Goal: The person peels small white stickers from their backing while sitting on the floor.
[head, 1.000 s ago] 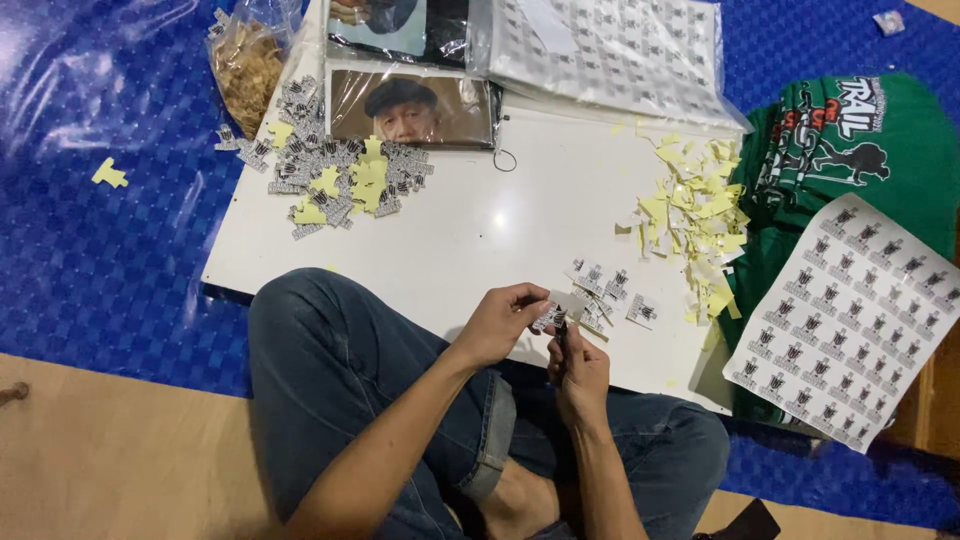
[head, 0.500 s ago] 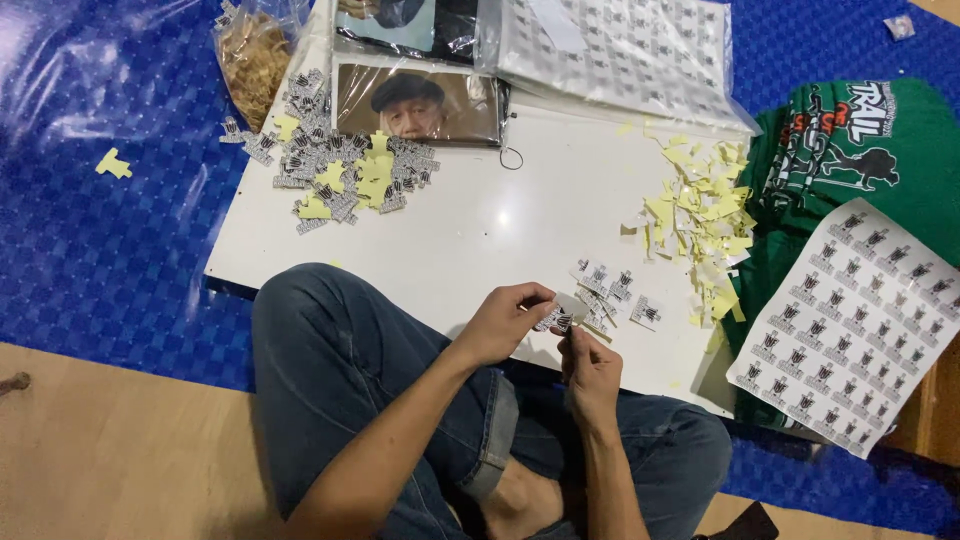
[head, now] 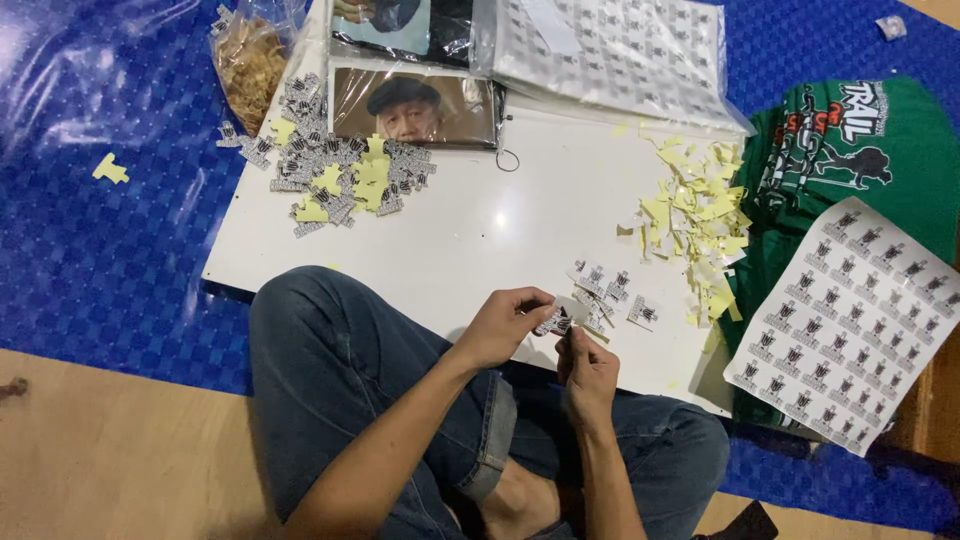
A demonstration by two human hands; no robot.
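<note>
Both hands meet at the near edge of the white board (head: 470,230), and between them sits one small sticker (head: 553,321), white with a dark printed figure. The left hand (head: 500,325) pinches it with fingertips from the left; the right hand (head: 588,372) has closed in just below and to the right, thumb up against its edge. So the sticker is clamped between the two, lifted just over the board's near rim, above the jeans-clad knee (head: 330,340).

Against a second ago, little has changed: the hands stay together in the same spot, the right one a touch lower.

Just right of the hands, loose stickers (head: 605,288) lie on the board. Farther right, a heap of yellow scraps (head: 700,220). Far left, a bigger pile (head: 340,175) of stickers mixed with yellow bits. At the right, an uncut sheet (head: 850,320) rests on green cloth (head: 850,140).
</note>
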